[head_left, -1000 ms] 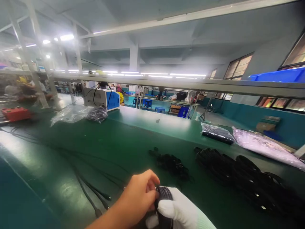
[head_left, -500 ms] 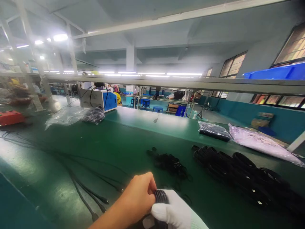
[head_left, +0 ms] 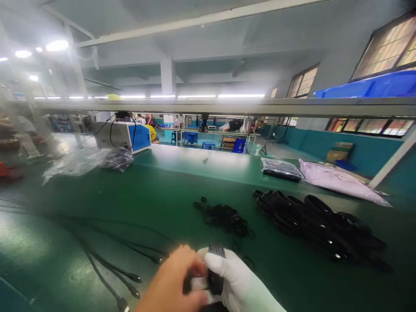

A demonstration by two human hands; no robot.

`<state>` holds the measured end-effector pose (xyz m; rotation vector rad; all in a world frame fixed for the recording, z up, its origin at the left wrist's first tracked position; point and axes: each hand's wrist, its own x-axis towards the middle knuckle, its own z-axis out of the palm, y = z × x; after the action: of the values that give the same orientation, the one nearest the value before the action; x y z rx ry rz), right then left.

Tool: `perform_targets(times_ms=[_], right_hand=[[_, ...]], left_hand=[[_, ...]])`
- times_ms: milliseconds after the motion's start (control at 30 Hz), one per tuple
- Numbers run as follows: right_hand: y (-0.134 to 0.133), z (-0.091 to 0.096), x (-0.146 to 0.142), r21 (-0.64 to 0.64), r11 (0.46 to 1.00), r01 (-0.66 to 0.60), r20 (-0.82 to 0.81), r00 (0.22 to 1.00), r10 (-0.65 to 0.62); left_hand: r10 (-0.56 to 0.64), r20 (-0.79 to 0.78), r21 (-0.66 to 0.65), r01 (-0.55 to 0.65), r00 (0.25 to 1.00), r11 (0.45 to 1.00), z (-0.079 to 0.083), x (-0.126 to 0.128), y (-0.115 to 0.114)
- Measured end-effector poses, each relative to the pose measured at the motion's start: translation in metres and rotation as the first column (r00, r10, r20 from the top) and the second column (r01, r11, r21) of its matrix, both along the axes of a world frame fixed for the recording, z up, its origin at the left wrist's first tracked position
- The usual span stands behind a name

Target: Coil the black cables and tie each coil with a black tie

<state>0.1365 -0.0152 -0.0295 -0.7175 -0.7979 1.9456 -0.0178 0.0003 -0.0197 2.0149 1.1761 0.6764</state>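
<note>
At the bottom middle, my bare left hand [head_left: 175,284] and my white-gloved right hand [head_left: 235,284] are both closed around a coil of black cable [head_left: 215,268]. The coil stands upright between the two hands, its ribbed top showing above the fingers. A small pile of black ties or cable bits [head_left: 224,216] lies on the green table just beyond the hands. A long row of coiled black cables [head_left: 318,223] lies to the right of it.
Loose black cables with plugs [head_left: 126,277] trail across the green table [head_left: 156,190] at left. At the far side stand a grey and blue machine [head_left: 121,135], clear plastic bags [head_left: 74,161], a dark bagged bundle [head_left: 281,169] and a pink bag [head_left: 334,181]. A metal rail [head_left: 227,106] crosses overhead.
The view has swung slightly left and down. My left hand has slid lower on the coil, and the gloved fingers now wrap over its front.
</note>
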Motion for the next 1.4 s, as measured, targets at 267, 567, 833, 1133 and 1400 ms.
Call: perform_targets(times_ms=[267, 567, 833, 1133, 1400], right_hand=[[-0.001, 0.002, 0.005, -0.064, 0.998, -0.013, -0.046, 0.999, 0.01], [-0.004, 0.01, 0.008, -0.068, 0.984, -0.167, 0.16, 0.971, 0.176], [0.001, 0.018, 0.008, 0.126, 0.976, -0.177, 0.367, 0.922, 0.12], [0.001, 0.015, 0.019, -0.036, 0.999, -0.002, 0.295, 0.955, 0.012], [-0.001, 0.028, 0.025, -0.014, 0.997, 0.072, 0.216, 0.974, -0.067]], left_hand=[[0.011, 0.052, 0.042, -0.013, 0.999, 0.999, 0.004, -0.002, -0.007], [0.106, 0.016, -0.027, -0.106, 0.994, 0.994, 0.012, 0.007, 0.012], [0.119, -0.036, 0.174, -0.111, 0.992, 0.979, -0.002, 0.013, 0.012], [-0.043, 0.239, -0.159, 0.083, 0.97, 0.984, 0.023, 0.01, 0.033], [0.128, 0.109, -0.104, -0.117, 0.986, 0.988, 0.009, 0.014, 0.047]])
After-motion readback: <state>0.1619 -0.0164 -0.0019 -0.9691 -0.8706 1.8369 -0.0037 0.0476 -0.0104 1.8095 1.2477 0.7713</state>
